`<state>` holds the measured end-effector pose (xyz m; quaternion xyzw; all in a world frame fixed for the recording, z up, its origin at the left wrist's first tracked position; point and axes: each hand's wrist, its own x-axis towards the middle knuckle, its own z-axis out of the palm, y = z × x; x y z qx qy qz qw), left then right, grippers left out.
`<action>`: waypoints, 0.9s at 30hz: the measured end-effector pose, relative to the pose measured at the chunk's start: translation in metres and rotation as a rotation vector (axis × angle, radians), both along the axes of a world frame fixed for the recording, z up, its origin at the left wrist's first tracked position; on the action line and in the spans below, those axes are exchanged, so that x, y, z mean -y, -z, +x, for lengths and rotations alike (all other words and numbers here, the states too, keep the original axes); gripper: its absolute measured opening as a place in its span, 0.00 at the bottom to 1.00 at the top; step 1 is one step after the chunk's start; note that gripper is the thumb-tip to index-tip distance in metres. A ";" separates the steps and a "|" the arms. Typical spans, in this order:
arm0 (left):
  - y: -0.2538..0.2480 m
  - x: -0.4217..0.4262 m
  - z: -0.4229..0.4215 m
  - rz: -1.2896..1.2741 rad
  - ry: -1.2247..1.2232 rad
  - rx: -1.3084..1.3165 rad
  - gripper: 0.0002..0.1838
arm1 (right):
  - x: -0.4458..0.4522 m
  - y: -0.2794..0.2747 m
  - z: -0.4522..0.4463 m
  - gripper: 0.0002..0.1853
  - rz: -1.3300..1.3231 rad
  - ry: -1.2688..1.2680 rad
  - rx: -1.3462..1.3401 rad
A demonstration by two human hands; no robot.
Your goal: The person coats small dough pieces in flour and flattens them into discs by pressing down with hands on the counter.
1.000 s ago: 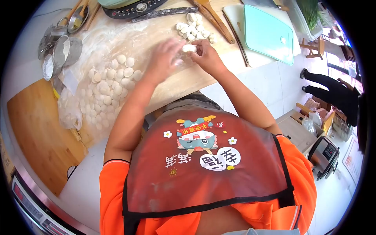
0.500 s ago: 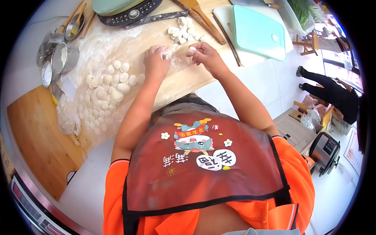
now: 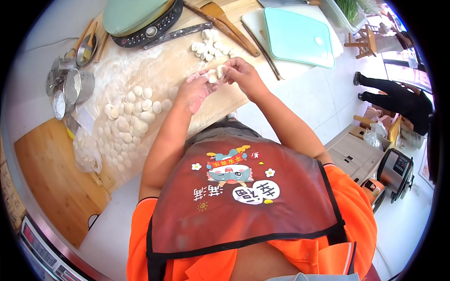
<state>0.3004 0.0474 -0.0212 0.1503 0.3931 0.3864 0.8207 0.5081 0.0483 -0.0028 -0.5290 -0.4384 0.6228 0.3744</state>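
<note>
My left hand [image 3: 197, 90] is turned partly palm up above the floured board, its fingers closed around a small white piece of dough [image 3: 213, 76]. Close beside it, my right hand [image 3: 242, 77] pinches another white dough piece [image 3: 220, 71] between thumb and fingers. Whether the two pieces are joined I cannot tell. Just beyond my hands lies a pile of small dough lumps [image 3: 209, 46]. To the left, many flattened dough rounds [image 3: 136, 112] are spread over the floury wooden board [image 3: 154, 70], some overlapping.
An electric griddle [image 3: 145, 33] stands at the back beside a floury dark stick [image 3: 178, 35] and a wooden spatula [image 3: 229, 25]. A mint-green cutting board [image 3: 300, 37] lies at the right, metal bowls [image 3: 79, 86] at the left. A person in black [image 3: 398, 103] stands farther right.
My hands have come together, and the left has turned its palm upward. White dough now shows between the fingers of both hands. The camera view has shifted slightly.
</note>
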 end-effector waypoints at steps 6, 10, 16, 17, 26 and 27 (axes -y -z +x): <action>0.061 0.001 -0.010 1.206 0.084 -1.605 0.16 | -0.009 0.083 0.033 0.16 0.504 -0.245 0.980; 0.085 0.035 -0.017 1.004 0.396 -1.590 0.12 | 0.007 0.109 0.012 0.17 0.409 0.003 0.931; 0.049 0.047 -0.057 1.482 0.505 -1.532 0.16 | 0.022 0.036 0.010 0.14 0.400 -0.007 0.838; 0.048 0.045 -0.054 1.589 0.458 -1.509 0.15 | 0.027 0.034 0.014 0.14 0.383 -0.021 0.847; 0.038 0.040 -0.052 0.954 0.476 -1.128 0.21 | 0.052 0.022 0.039 0.09 0.318 0.000 0.779; 0.040 0.040 -0.049 1.019 0.470 -1.158 0.18 | 0.053 0.024 0.039 0.09 0.304 -0.005 0.783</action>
